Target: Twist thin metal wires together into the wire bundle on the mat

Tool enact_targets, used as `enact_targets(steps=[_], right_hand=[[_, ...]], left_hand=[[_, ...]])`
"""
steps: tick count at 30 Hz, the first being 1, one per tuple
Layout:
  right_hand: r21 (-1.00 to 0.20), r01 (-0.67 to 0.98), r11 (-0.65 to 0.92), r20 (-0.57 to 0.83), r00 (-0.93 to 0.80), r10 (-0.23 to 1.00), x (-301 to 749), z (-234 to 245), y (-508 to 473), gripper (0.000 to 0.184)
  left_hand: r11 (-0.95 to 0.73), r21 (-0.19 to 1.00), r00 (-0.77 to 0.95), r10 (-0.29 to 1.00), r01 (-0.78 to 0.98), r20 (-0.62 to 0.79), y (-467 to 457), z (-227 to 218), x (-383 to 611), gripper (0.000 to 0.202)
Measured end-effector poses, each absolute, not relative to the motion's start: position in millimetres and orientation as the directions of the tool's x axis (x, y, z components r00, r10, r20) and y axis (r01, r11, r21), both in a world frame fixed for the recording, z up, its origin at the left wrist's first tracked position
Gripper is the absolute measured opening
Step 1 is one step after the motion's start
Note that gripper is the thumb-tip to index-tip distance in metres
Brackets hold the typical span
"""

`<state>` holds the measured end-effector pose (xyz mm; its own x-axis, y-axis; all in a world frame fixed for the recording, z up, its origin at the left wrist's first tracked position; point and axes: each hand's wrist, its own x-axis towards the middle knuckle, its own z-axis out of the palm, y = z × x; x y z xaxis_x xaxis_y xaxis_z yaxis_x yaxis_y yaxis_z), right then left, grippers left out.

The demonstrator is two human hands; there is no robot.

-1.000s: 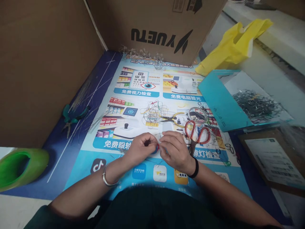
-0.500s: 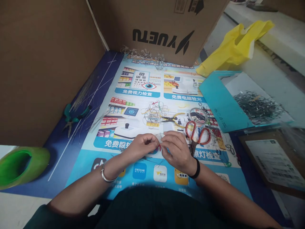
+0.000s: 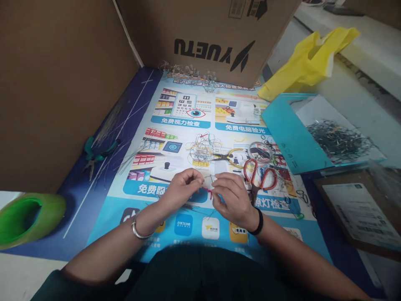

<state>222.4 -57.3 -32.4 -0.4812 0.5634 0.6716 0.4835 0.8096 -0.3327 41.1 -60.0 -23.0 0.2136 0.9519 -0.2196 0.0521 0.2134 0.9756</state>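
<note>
Between my two hands runs a short, thin red strand [image 3: 207, 191]; whether it is thread or coated wire I cannot tell. My left hand [image 3: 185, 184] pinches its left end between thumb and forefinger. At the other end, my right hand [image 3: 233, 194] has its thumb and fingers closed together on the strand. A fine pale wire also shows near the fingertips. Just beyond the hands lies a tangled bundle of thin wire loops [image 3: 202, 148]. Yellow-handled pliers [image 3: 230, 156] and red-handled scissors [image 3: 258, 175] rest close to my right hand.
Teal-handled pliers [image 3: 97, 152] and loose straight wires lie at left, near a big tape roll [image 3: 59, 213]. A blue box [image 3: 291, 142] with many small metal pieces stands at right, below a yellow bag [image 3: 308, 58]. Cardboard panels [image 3: 200, 25] wall off the back and left.
My left hand has shifted slightly up and left, away from my right hand, so more of the red strand shows between them. My right hand has barely moved.
</note>
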Motion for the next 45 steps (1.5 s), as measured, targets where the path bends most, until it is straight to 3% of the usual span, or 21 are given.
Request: enact_targets(steps=[5,15,29,38,42,45], right_hand=[[-0.333,0.481,0.811,0.665,-0.490,0.563,223.4,-33.6,-56.3,0.018],[-0.305,0.493,0.815,0.672,-0.495,0.551,224.9,-34.6,-55.6,0.018],[-0.300,0.486,0.821,0.670,-0.505,0.544,225.3,-36.0,-55.5,0.020],[-0.320,0.478,0.818,0.672,-0.494,0.552,223.0,-39.3,-56.9,0.018],[-0.333,0.493,0.803,0.668,-0.478,0.571,223.5,-36.3,-56.2,0.018],[-0.337,0.515,0.788,0.643,-0.485,0.592,225.9,-32.4,-56.2,0.017]], left_hand=[[0.129,0.983,0.352,0.921,0.128,-0.166,-59.3,-17.5,38.0,0.012],[-0.150,0.959,0.319,0.945,0.241,0.068,-61.1,-17.2,41.1,0.007],[-0.085,0.958,0.366,0.930,0.274,-0.022,-62.0,-18.5,44.0,0.010],[-0.214,0.914,0.241,0.961,0.344,0.134,-67.3,-22.4,50.6,0.015],[-0.182,0.930,0.214,0.970,0.319,0.116,-68.3,-21.9,52.5,0.014],[-0.235,0.896,0.178,0.968,0.377,0.179,-67.8,-22.8,50.7,0.012]])
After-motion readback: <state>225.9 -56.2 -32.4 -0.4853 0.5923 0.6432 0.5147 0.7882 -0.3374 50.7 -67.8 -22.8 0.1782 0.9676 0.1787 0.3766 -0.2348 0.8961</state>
